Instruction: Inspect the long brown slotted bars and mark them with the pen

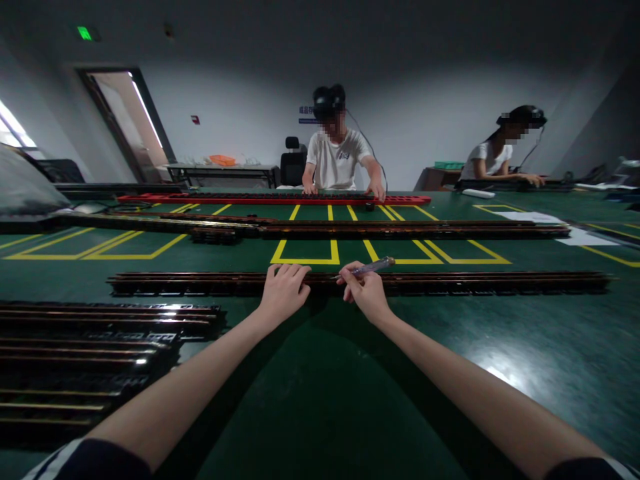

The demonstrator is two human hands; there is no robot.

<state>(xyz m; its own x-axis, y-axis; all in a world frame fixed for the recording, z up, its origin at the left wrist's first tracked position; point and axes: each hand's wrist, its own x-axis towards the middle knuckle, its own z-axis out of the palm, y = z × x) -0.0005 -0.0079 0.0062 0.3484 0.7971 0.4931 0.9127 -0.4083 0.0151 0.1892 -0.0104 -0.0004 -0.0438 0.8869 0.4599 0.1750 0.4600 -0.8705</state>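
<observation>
A long black strip with copper-coloured rails lies crosswise on the table in front of me. My left hand rests over its middle, fingers curled over the far edge and the thumb at the near edge. My right hand pinches a slim pen with a translucent barrel. Its thin tip points left and down at the strip, a short way from my left hand. I cannot tell whether the tip touches the strip.
More black strips are stacked at the near left. Another row of strips lies farther back on the green table, which has yellow tape outlines. A co-worker opposite handles a red strip. Another person sits at the far right near white papers.
</observation>
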